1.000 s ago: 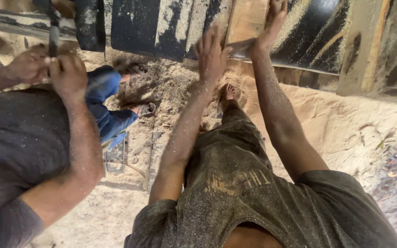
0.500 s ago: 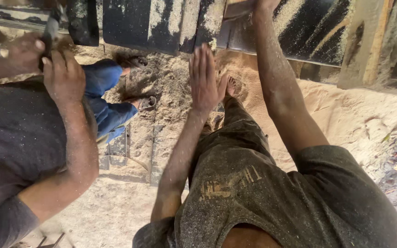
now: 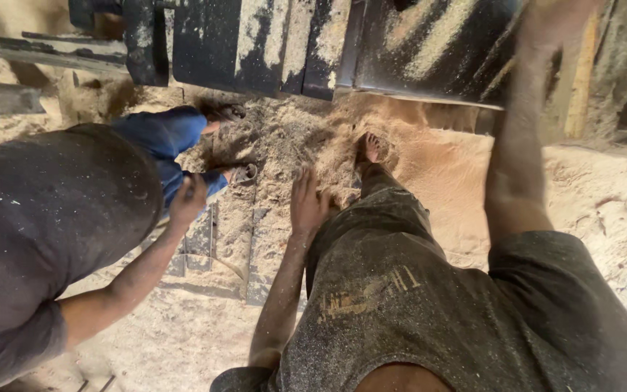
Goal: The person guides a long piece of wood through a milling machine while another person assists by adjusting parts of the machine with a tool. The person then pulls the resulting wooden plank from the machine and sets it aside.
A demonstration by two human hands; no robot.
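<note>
floor: pale sawdust, thick under the machine
co-worker: at left in a dark dusty shirt and blue trousers
sandal: on the co-worker's foot, in the sawdust
wooden post: upright at right

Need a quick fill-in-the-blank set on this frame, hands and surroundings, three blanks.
1. The right hand is raised against the dark ____ panel overhead.
2. The left hand hangs open and holds ____.
3. The ground around the bare foot is covered in ____.

Missing words: metal; nothing; sawdust
</note>
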